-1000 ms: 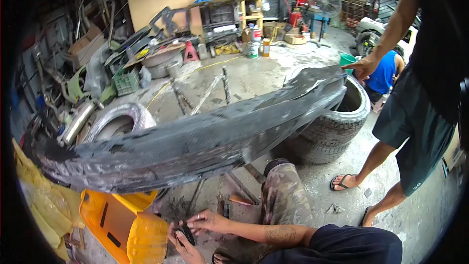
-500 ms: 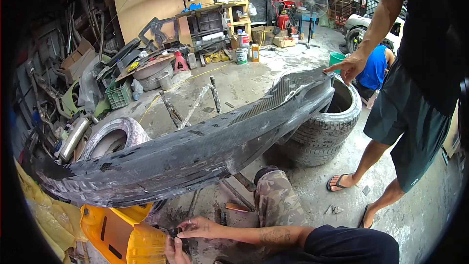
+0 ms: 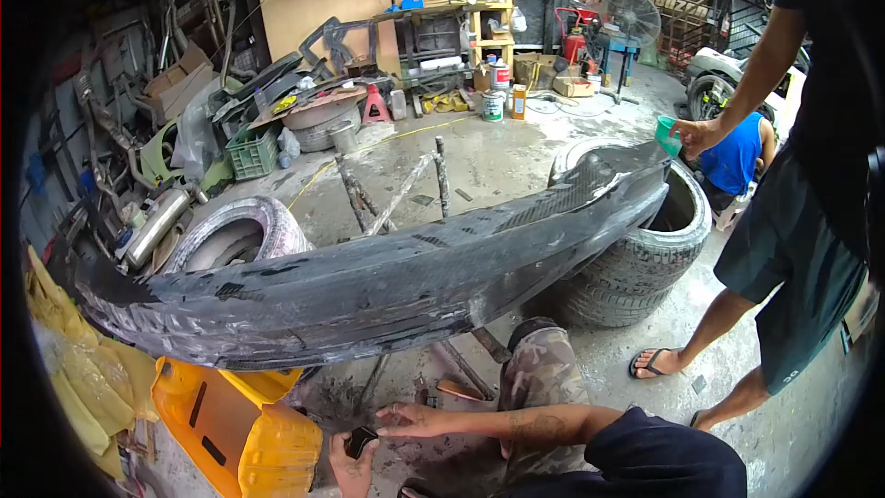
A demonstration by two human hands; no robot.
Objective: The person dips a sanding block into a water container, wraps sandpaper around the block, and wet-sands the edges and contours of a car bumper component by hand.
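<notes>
Low in the view, my left hand (image 3: pixel 353 472) is closed on a small dark square piece (image 3: pixel 360 441), held between thumb and fingers; its exact kind does not show. Just right of it my right hand (image 3: pixel 412 420) has its fingers stretched toward the piece and looks free of it. Above both hands lies a long black car bumper (image 3: pixel 369 286) with a carbon-fibre weave and whitish dusty smears. Its right end rests on stacked tires (image 3: pixel 622 281). Left of my hands stands a yellow plastic shell (image 3: pixel 217 429) with dark slots.
At right stands a person in dark shorts (image 3: pixel 788 268), one hand (image 3: pixel 701 137) by the bumper's end near a green container (image 3: pixel 667 135). Another person in blue (image 3: pixel 733 155) crouches behind. A whitish tire (image 3: pixel 241 233), a green crate (image 3: pixel 252 155) and cans (image 3: pixel 493 106) stand beyond the bumper.
My hands have parted: the right has drawn off the dark piece, which stays in my left. The standing person's pointing finger has left the bumper's end. The view has shifted left.
</notes>
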